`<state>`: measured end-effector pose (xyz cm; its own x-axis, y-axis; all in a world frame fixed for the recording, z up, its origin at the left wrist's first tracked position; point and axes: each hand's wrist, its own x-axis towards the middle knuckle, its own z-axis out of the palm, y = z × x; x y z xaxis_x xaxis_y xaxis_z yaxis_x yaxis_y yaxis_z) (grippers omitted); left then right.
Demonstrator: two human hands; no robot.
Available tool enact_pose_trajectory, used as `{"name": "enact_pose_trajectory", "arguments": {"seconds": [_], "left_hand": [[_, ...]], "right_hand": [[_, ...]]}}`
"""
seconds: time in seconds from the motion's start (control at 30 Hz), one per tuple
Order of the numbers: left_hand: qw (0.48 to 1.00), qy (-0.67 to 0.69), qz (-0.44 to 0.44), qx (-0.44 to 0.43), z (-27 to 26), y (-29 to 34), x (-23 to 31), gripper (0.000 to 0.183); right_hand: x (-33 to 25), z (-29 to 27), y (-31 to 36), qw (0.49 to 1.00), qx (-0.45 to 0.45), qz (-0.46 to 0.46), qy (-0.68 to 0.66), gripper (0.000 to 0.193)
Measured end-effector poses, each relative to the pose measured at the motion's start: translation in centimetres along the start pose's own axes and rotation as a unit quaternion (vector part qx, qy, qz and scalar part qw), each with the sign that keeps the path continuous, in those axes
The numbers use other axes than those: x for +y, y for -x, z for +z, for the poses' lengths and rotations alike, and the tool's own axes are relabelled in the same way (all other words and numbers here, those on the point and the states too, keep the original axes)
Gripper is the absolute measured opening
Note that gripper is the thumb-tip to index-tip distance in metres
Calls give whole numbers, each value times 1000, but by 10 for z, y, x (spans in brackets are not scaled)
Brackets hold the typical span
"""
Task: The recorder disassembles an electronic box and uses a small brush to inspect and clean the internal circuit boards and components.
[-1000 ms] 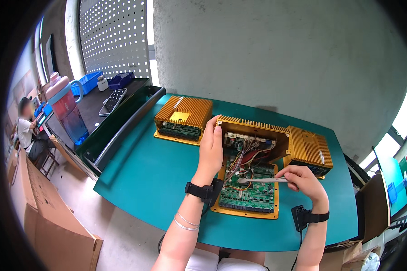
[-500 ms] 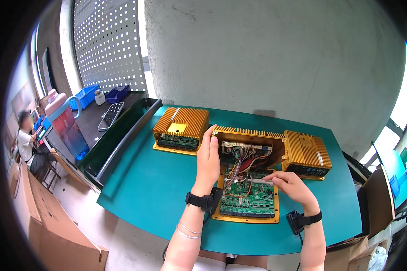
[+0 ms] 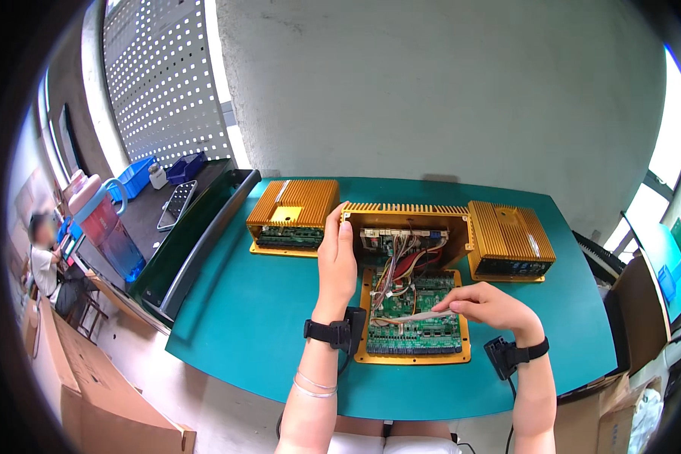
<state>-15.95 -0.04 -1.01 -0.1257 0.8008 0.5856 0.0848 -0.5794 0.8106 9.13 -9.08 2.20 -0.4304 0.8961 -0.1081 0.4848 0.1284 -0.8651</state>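
My left hand (image 3: 336, 261) grips the left side of a gold finned metal housing (image 3: 455, 221), which stands on its edge with its hollow side facing me. In front of it lies a green circuit board (image 3: 431, 333) on a gold base plate (image 3: 466, 349). A bundle of coloured wires (image 3: 392, 274) runs between the housing and the board. My right hand (image 3: 498, 309) pinches a thin, pale, stick-like tool (image 3: 416, 316). Its tip points left, over the board near an orange wire; whether it touches anything I cannot tell.
Two more gold finned boxes flank the work on the green table (image 3: 242, 325): one at the left (image 3: 293, 204), one at the right (image 3: 511, 238). A pink-and-blue bottle (image 3: 110, 231), a phone (image 3: 177, 204) and blue bins (image 3: 135, 178) stand on a dark side surface. Another person (image 3: 45, 261) sits far left.
My right hand and the pale tool have moved nearer to me and left over the board. The housing tilts slightly differently, still in my left hand. The whole view has shifted a little.
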Motion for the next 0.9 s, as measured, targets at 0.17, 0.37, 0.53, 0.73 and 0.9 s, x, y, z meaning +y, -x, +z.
{"name": "enact_pose_trajectory", "arguments": {"seconds": [0.17, 0.37, 0.53, 0.73, 0.9], "left_hand": [[1000, 3, 6, 3, -2, 0, 1, 37], [1000, -15, 5, 5, 1, 0, 0, 38], [999, -26, 21, 17, 0, 0, -7, 38], [1000, -13, 12, 14, 1, -1, -2, 37], [999, -20, 36, 22, 2, -1, -9, 37]], "right_hand": [[-1, -11, 7, 999, 42, 11, -31, 24], [7, -3, -1, 993, 104, 23, -47, 26], [18, 8, -11, 996, 73, -41, -8, 29], [18, 11, -13, 999, 44, -23, -22, 28], [12, 8, -11, 999, 32, 3, -20, 27]]}}
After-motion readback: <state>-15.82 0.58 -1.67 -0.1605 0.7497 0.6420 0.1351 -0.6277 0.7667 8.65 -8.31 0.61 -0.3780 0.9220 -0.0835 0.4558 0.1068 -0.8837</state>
